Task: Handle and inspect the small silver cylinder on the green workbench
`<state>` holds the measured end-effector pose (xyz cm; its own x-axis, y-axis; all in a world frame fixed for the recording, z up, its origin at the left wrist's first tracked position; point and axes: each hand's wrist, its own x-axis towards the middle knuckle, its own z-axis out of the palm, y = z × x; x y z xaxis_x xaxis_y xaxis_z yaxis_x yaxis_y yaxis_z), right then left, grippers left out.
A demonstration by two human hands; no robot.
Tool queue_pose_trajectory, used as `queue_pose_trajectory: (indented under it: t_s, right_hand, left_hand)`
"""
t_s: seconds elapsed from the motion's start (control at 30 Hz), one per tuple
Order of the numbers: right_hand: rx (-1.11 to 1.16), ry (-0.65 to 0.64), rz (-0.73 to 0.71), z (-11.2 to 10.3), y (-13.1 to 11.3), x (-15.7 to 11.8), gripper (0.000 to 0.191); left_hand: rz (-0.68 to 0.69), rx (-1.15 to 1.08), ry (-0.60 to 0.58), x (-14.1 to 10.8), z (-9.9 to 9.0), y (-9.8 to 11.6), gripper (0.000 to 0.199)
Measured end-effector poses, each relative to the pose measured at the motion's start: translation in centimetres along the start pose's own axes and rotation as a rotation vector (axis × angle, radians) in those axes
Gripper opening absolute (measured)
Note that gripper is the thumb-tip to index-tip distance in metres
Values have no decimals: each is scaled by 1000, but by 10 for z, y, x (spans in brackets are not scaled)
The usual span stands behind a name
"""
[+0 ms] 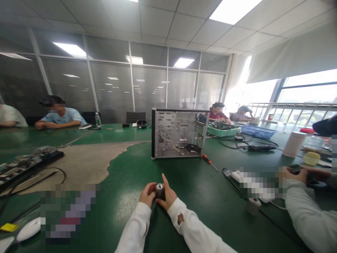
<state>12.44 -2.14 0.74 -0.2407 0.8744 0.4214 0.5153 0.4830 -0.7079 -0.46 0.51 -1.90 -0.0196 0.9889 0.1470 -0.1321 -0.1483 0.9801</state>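
A small dark can (pixel 159 192) with a silver top stands upright between my hands, close to the front of the green table. My left hand (pixel 147 194) curls its fingers and thumb around the can's left side. On the other side, my right hand (pixel 169 195) has its thumb against the lower part of the can, and its index finger points up and away. The palm side of the right hand is partly hidden. Beyond my hands stands an open computer case (pixel 180 133), its metal frame and loose cables showing. A red-handled screwdriver (pixel 206 159) lies at its right corner.
Left are a circuit-board assembly (pixel 31 161) with cables and a white mouse (pixel 28 228). Right are a power strip (pixel 258 186), another can (pixel 253 206), a white cup (pixel 294 144), green basket (pixel 223 131) and blue basket (pixel 258 131). A co-worker's sleeve (pixel 305 207) reaches in; others sit farther off.
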Motion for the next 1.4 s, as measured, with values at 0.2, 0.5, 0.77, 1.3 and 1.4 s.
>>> queue_pose_trajectory:
  t_s: [0.2,0.5,0.77,1.3,1.4]
  right_hand:
    - [-4,-39,-30,-11,38,-15,89]
    - [7,-48,-47,-21,53,-12,67]
    - [-42,-38,-79,-23,41,-17,67]
    - [94,-111,-178,-42,-3,-23,76]
    - [96,-122,-192,-45,-11,-23,74]
  left_hand:
    - [88,281,-131,-11,5,7,46]
    - [121,430,-44,-10,9,-3,41]
    - [92,398,-13,-16,14,7,38]
    - [81,347,-1,-22,18,17,37]
    - [82,335,-26,-21,17,16,38]
